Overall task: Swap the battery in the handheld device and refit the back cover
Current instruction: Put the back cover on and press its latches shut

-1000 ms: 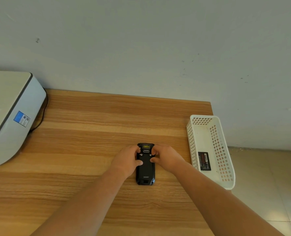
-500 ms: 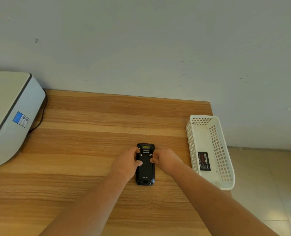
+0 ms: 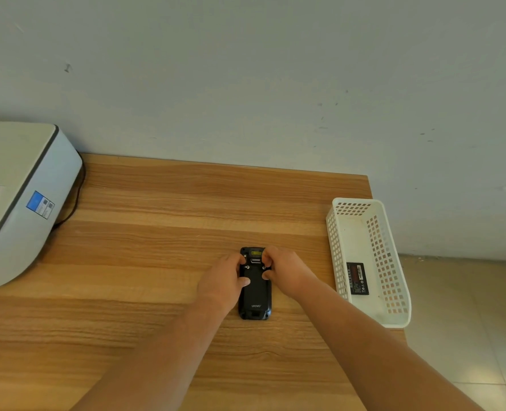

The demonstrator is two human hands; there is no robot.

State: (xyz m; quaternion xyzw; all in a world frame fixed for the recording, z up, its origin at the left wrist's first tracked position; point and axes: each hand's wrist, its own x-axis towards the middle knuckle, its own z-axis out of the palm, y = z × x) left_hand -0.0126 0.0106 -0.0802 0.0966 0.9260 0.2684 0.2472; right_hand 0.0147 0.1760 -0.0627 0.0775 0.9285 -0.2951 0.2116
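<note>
The device (image 3: 255, 287) is being kept face down on the table (image 3: 163, 226), back cover (image 3: 254, 284) uppermost. It is being gripped at its upper sides by the left hand (image 3: 223, 281) and right hand (image 3: 286, 272), thumbs seemingly pressed onto the cover near two small screws. A battery (image 3: 357, 278) is lying in the white basket (image 3: 394, 292) at the right, a printer (image 3: 17, 200) at the left

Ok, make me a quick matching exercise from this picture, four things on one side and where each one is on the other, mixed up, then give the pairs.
Things
1. handheld device
2. battery
3. white basket
4. printer

Places
A. far left of the table
B. inside the basket
C. between the left hand and right hand
D. right edge of the table

Pairs: 1-C, 2-B, 3-D, 4-A
</note>
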